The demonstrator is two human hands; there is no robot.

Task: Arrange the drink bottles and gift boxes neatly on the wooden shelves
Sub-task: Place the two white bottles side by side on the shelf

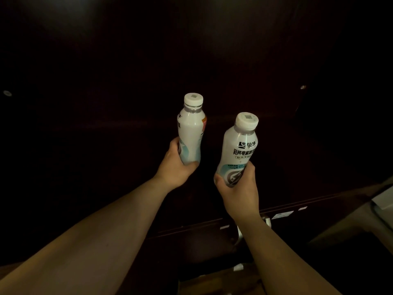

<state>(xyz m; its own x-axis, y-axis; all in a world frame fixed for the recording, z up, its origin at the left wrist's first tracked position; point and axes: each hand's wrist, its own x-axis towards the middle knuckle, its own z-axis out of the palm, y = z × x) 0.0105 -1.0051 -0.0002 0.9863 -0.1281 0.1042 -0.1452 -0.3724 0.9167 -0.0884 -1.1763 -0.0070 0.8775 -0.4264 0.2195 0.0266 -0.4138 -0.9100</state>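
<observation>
While dark wooden shelves (212,122) fill the frame, left hand (176,167) and right hand (240,186) each clasp a capped white bottle (191,133) low at centre; full, likely weighty, smooth-sided

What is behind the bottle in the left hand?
Behind the left bottle, held by the left hand, only dark wood shows. The area is too dark to see any shelf contents.

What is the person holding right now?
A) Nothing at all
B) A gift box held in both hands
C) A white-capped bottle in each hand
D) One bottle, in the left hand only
C: the left hand grips one bottle and the right hand grips another bottle, both white-capped.
</observation>
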